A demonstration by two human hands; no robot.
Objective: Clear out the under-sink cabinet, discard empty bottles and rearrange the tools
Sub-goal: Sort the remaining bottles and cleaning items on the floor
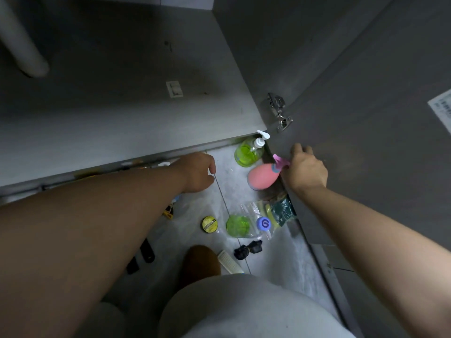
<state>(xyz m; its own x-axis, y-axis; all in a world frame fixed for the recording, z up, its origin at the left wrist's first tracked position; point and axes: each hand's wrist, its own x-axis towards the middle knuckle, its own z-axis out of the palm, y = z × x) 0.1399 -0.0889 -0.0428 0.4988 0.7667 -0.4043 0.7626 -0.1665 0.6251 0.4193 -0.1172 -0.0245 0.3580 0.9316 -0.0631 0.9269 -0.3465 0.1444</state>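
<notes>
Grey shorts [244, 311] fill the near edge, with a brown slipper [200, 262] and a white brush [229, 262] just beyond, on the near side of both hands. Left hand [197, 173] hangs at the cabinet [122, 98] lip with its fingers curled under; whether it holds anything cannot be told. Right hand [307, 169] lies against the door [378, 118] and appears to pinch the spray head of the pink bottle [261, 178], which sits on the floor between the hands. Green pump bottle [247, 154], just beyond the pink one, shows green liquid and so is not empty. The pink bottle is opaque, its contents unknown. Bag [275, 215] near the right wrist holds scouring pads. Assessment: with goods laid out on the floor, clearing looks well advanced and bottle sorting is in hand. The next move calls for lifting the pink bottle to judge its weight, then keeping or discarding it.
</notes>
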